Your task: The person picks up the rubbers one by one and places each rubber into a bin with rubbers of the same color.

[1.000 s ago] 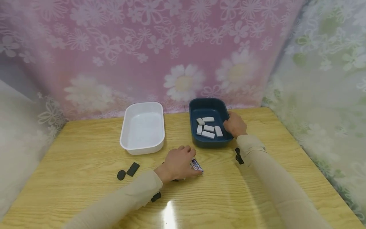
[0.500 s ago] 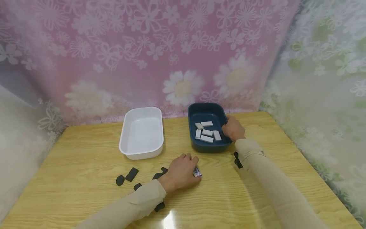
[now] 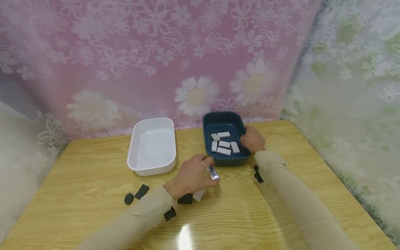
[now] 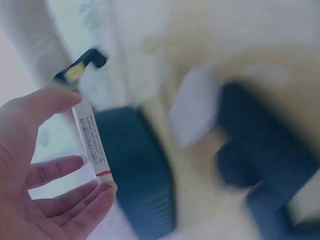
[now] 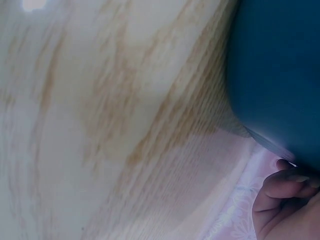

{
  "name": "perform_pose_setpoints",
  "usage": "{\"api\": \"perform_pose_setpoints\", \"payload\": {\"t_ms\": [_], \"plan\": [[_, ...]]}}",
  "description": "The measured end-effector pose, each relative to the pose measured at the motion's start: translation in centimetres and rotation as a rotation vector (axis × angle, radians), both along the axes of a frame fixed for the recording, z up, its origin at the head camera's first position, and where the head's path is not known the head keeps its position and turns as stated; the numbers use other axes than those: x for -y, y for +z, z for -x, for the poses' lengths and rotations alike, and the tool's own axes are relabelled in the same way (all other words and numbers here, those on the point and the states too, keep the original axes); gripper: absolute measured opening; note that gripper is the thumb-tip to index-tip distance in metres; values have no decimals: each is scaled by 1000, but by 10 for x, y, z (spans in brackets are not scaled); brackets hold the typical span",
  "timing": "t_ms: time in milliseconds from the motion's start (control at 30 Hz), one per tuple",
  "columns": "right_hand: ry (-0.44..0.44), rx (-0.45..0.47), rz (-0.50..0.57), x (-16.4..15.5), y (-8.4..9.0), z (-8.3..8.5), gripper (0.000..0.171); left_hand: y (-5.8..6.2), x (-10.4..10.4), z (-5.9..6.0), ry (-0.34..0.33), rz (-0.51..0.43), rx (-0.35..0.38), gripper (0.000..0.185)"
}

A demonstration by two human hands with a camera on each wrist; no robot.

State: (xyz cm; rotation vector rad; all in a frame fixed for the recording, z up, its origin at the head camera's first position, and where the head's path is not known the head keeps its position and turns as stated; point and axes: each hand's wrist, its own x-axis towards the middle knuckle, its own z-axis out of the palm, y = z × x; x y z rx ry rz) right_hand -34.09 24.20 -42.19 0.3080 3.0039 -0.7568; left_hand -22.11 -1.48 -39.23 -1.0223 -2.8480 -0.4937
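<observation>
Two-handed work with small blocks at a worktop [image 3: 250, 217]. The left hand [image 3: 191, 174] holds a white block with a printed label [image 3: 214, 172], apparently an eraser, in a pinch across its length: thumb at one end, fingertips at the other. The block appears raised off the worktop, just beyond the near wall of a dark blue tub [image 3: 229, 162] on the near side, and tilted in the head view. The right hand [image 3: 252, 139] grips the tub's right rim, its fingers curled. Six white blocks [image 3: 224, 144] lie loosely on the tub floor, mostly towards its near half. To the left stands a white tub [image 3: 154, 171], apart from the blue one. Near and partly beneath the left hand lie a pale block [image 3: 198, 195] and a dark piece [image 3: 185, 199]; farther left are a dark rectangular piece [image 3: 142, 191] and a dark rounded piece [image 3: 128, 198].

Points of good handling, by judgement: the end-to-end pinch suits so slim a block, provided pressure is even; an off-centre squeeze could make it pivot or spring out. The wrist is best kept high enough for the knuckles to clear the blue tub's near rim and the pieces below. Steady, light pressure from the right hand should prevent the tub sliding; a pull on the rim might tip it.
</observation>
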Motion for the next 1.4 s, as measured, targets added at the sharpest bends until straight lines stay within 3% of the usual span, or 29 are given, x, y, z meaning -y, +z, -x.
{"api": "perform_pose_setpoints", "payload": {"t_ms": [200,433,833,1100,1400], "plan": [[-10,-14,-3,-2,-2,1,56,26,-5,30,45,-61,-57,46],[-13,3,-7,-2,-2,0,56,32,-22,66,49,-11,-67,45],[-31,3,0,-1,-3,1,55,9,-55,109,96,77,-46,43],[-10,10,-2,6,-3,4,55,-3,-53,122,105,130,-15,42],[-1,6,-13,-1,-2,1,57,-11,-62,134,47,142,17,43]]}}
